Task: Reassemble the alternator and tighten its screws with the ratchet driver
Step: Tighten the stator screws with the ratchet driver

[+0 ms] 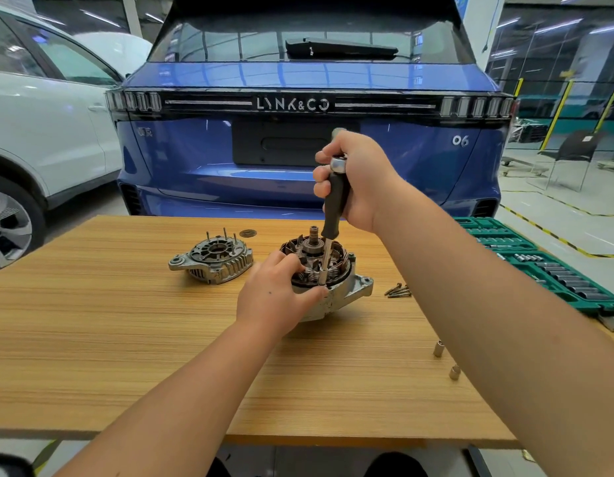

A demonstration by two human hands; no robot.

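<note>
Both hands busy: my right hand (pixel 358 177) grips driver (pixel 334 201) near-vertical, tip down beside left hand (pixel 281 290) fingers clamping alternator (pixel 346 287).

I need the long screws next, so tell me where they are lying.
In the head view the loose screws lie bunched on the wooden table, just right of the alternator body and left of the green socket case.

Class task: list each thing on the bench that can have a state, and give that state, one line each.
Alternator body: open, windings showing, held by left hand.
Driver: upright, gripped by right hand.
End cover: off, lying apart.
Screws: loose.
Socket case: open.
</note>
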